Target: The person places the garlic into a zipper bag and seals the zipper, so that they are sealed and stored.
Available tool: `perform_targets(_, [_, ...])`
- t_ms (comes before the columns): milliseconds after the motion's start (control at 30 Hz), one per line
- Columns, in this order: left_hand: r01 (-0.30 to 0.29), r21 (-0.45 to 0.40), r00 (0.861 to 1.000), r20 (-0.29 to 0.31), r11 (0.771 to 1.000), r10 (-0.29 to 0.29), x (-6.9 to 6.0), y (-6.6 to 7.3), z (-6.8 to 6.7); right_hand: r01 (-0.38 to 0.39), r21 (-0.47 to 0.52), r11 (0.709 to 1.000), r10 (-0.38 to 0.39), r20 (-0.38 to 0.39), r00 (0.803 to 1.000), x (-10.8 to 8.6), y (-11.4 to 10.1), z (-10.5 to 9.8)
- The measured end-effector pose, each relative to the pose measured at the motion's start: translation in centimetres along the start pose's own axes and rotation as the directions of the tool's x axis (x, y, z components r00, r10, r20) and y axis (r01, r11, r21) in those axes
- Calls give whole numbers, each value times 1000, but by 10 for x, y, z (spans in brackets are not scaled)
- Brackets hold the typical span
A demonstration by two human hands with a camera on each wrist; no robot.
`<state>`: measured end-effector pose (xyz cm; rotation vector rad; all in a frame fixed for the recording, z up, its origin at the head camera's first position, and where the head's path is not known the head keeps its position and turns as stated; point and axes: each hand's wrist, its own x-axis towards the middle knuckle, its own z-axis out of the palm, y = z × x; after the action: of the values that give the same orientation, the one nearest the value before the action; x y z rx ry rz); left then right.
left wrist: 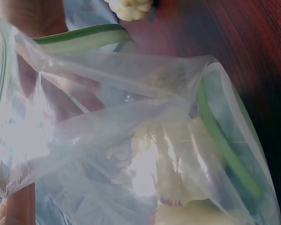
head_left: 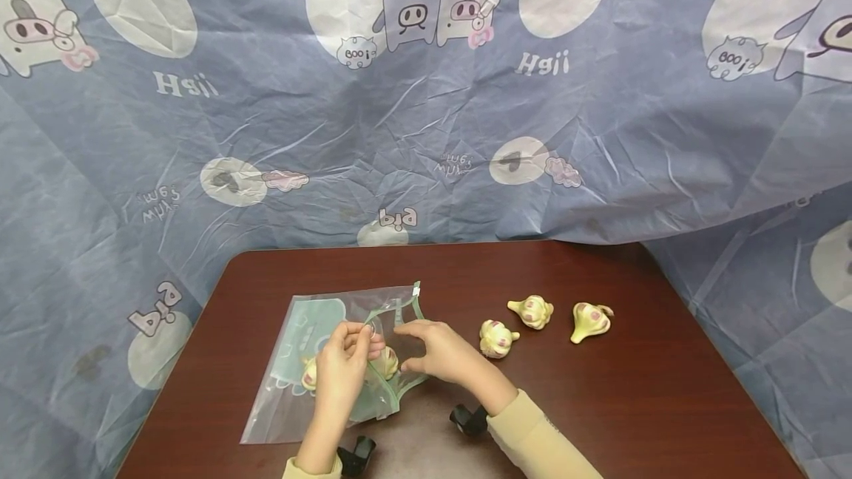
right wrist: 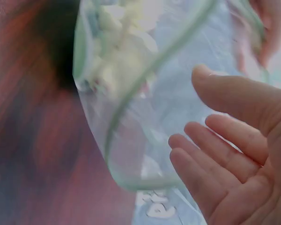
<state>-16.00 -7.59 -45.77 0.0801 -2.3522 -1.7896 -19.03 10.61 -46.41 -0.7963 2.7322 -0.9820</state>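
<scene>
Head view: the left hand point(head_left: 346, 357) pinches the clear plastic bag point(head_left: 273, 420) near its mouth, with the bag lying on the smooth red-brown table point(head_left: 599, 405), lobed bulbs point(head_left: 497, 338) both inside it and to its right, and the right hand point(head_left: 439, 350) at the opening. Left wrist view: glossy, creased film overlies pale bulbs with purple streaks, bordered by a green rim point(left wrist: 84, 38). Right wrist view: the right hand, fingers extended and thumb apart, grips nothing beside the curved rim.

Left hand point(head_left: 345, 352) pinching, right hand point(head_left: 437, 350) uncurled
</scene>
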Motion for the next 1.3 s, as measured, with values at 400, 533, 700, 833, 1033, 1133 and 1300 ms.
perform_targets(400, [-8, -10, 1000, -17, 1000, 8, 1, -3, 3, -19, 269, 963, 67, -170, 983, -36, 17, -40])
perform_targets(533, [-5, -3, 1000, -22, 1000, 5, 1, -4, 3, -33, 396, 918, 126, -211, 969, -47, 28, -52])
perform_targets(700, [7, -9, 1000, -25, 1000, -7, 2, -3, 3, -36, 524, 851, 209, -276, 938, -63, 46, -66])
perform_targets(833, [13, -21, 1000, -26, 1000, -14, 3, -3, 3, -23, 501, 865, 225, -348, 910, -75, 63, -74])
perform_targets(1033, [9, -19, 1000, -20, 1000, -10, 2, -3, 1, -46, 488, 872, 268, -396, 879, -87, 84, -75])
perform_targets(1133, [9, -21, 1000, -19, 1000, -9, 1, -3, 1, -94, 505, 858, 311, -365, 877, -91, 90, -71])
perform_targets(1300, [8, -18, 1000, -18, 1000, -8, 0, -2, 1, -158, 515, 843, 361, -323, 875, -91, 102, -62])
